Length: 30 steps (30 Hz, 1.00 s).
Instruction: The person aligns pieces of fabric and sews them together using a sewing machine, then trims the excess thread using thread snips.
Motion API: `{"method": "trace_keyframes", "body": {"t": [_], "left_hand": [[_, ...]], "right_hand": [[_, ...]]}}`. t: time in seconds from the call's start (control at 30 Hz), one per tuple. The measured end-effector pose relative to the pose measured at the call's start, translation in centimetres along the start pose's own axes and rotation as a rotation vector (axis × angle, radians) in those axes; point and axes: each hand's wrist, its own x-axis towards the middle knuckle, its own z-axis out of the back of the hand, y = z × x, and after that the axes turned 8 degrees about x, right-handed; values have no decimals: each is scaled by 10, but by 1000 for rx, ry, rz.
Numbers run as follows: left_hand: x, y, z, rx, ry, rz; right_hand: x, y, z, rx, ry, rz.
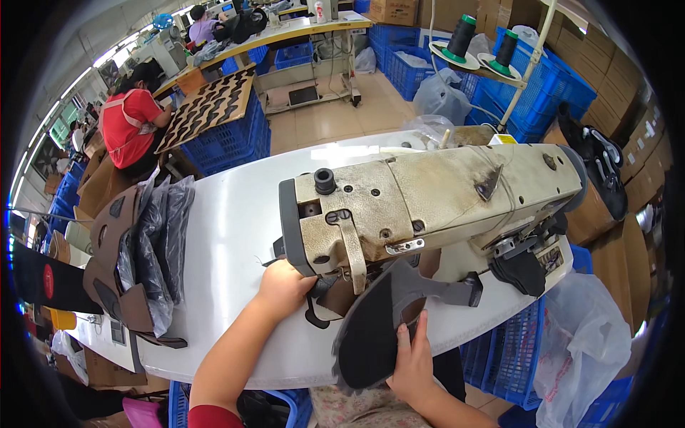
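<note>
In front of me stands a worn cream sewing machine (pixel 435 200), its head reaching to the left over a white table. My left hand (pixel 284 289) is at the left end of the head, close to the needle area. The machine hides most of its fingers, so their grip cannot be seen. My right hand (pixel 414 364) grips the lower edge of a black and dark grey cut fabric piece (pixel 367 342), two fingers lying over it beside an opening. This piece is tilted up in front of the machine, and a narrow strap-like arm of it reaches right.
Brown cut pieces (pixel 110 250) and dark plastic-wrapped pieces (pixel 160 242) lie on the table's left end. Thread cones (pixel 460 39) stand behind the machine. Blue crates (pixel 506 349) and a clear plastic bag (pixel 581 342) are at the right. A person in red (pixel 132 125) sits at the far left.
</note>
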Motion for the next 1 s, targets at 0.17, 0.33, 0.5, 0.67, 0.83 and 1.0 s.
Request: {"method": "trace_keyframes", "body": {"t": [0.17, 0.33, 0.5, 0.67, 0.83, 1.0], "left_hand": [[8, -2, 5, -38, -19, 47], [7, -9, 9, -131, 150, 142], [7, -9, 7, -143, 61, 182], [9, -11, 5, -144, 199, 232], [7, -14, 6, -117, 184, 232], [6, -18, 14, -188, 145, 299]], "right_hand": [[-1, -4, 18, -145, -29, -111], [-9, 1, 56, -436, 50, -279], [-24, -13, 84, 40, 288, -491], [-3, -18, 66, -167, 192, -6], [28, -6, 52, -251, 170, -37], [55, -7, 47, -231, 170, 19]]}}
